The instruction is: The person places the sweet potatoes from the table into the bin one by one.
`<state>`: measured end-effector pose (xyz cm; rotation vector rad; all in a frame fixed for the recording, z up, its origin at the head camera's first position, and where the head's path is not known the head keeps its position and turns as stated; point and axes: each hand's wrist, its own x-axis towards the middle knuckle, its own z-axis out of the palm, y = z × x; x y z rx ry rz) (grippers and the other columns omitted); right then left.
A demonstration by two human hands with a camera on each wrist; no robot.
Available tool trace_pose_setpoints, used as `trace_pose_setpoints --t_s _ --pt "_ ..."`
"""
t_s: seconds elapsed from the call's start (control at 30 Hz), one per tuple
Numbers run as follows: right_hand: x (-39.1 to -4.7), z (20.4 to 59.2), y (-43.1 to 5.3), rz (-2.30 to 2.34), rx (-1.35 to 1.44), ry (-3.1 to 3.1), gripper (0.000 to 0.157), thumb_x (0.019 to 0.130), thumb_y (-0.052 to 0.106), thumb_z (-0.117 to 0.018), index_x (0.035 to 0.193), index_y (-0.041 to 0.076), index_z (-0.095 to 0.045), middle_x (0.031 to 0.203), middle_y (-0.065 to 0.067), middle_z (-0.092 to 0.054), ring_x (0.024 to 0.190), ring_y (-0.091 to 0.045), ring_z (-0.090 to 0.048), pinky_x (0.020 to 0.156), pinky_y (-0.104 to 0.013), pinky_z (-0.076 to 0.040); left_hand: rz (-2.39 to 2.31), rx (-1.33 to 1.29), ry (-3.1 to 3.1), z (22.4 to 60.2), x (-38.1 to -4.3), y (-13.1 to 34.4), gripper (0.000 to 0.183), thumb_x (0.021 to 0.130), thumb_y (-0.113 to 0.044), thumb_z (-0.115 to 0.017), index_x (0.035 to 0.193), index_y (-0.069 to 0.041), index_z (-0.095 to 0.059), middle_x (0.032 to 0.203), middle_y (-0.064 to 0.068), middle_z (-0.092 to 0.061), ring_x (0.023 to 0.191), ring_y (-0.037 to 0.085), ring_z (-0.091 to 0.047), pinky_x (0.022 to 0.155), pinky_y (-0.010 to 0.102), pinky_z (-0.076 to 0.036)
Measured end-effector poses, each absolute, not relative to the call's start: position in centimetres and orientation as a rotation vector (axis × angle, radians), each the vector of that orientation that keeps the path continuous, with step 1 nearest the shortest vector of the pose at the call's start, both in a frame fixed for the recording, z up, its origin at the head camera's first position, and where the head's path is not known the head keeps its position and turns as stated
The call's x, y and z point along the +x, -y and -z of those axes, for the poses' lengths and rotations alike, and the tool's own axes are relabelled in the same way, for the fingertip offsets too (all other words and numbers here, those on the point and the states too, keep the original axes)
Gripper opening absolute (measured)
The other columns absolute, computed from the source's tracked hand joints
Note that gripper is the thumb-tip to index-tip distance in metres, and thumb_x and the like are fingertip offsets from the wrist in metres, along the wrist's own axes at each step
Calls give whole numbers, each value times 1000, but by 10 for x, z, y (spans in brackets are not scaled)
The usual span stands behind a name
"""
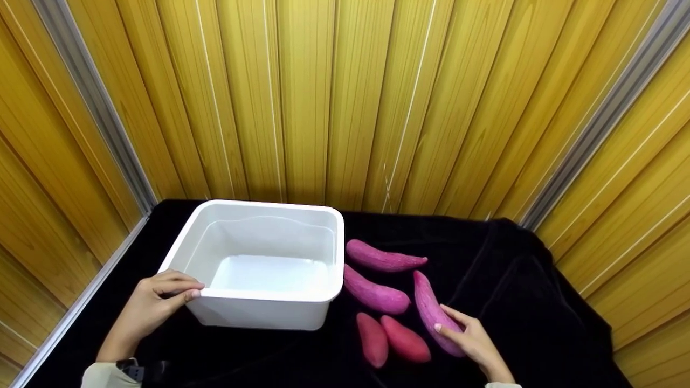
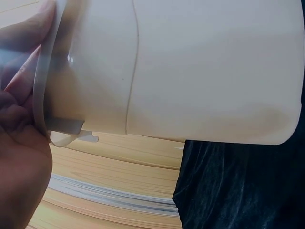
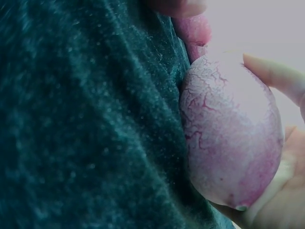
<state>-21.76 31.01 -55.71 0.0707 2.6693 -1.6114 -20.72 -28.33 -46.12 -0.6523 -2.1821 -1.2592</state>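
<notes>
A white plastic bin (image 1: pixel 259 312) stands on the left, and nothing lies inside it. My left hand (image 1: pixel 159 299) pinches its rim at the near left corner; up close, the left wrist view shows the rim (image 2: pixel 42 81) between thumb and fingers. On the right, my right hand (image 1: pixel 469 334) holds a long purple sweet potato (image 1: pixel 428 304) by its near, thick end, thumb on one side and fingers on the other. In the right wrist view this sweet potato (image 3: pixel 231 138) appears end-on against the dark cloth.
Two more purple sweet potatoes, one farther back (image 1: pixel 383 257) and one nearer (image 1: pixel 377 293), lie right of the bin. In front of them are two smaller red sweet potatoes, left (image 1: pixel 372 339) and right (image 1: pixel 405 339). Black cloth (image 1: pixel 517 302) covers the table; yellow wood-look panels (image 1: pixel 356 108) surround it.
</notes>
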Motion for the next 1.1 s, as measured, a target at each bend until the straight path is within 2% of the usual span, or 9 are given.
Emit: trace_pose_setpoints --t_s 0.23,0.57,0.93,1.1 --pt "-216 557 -310 1632 82 -2647 55 85 19 -73 134 3 -55 132 -20 -58 106 -11 -60 84 -16 -48 1253 -661 2185 461 -208 283 26 66 16 -76 82 -5 -77 81 0 -71 81 0 -62 78 7 -44" --pt "-215 552 -309 1618 90 -2666 54 84 19 -74 133 4 -56 132 -20 -58 107 -15 -60 84 -17 -48 1259 -679 2168 461 -209 285 26 66 17 -76 82 -4 -77 81 1 -71 81 1 -62 77 7 -44" --pt "-216 549 -311 1611 113 -2649 55 83 21 -75 133 7 -57 131 -19 -59 107 -14 -59 84 -17 -47 1268 -619 2204 460 -207 283 25 67 16 -76 81 -5 -77 80 0 -71 80 0 -62 77 7 -44" --pt "-216 547 -311 1605 96 -2650 55 83 21 -75 133 5 -56 131 -20 -59 106 -14 -60 84 -18 -47 1288 -667 2158 462 -209 284 31 66 18 -75 82 -8 -78 80 1 -71 80 2 -62 77 8 -44"
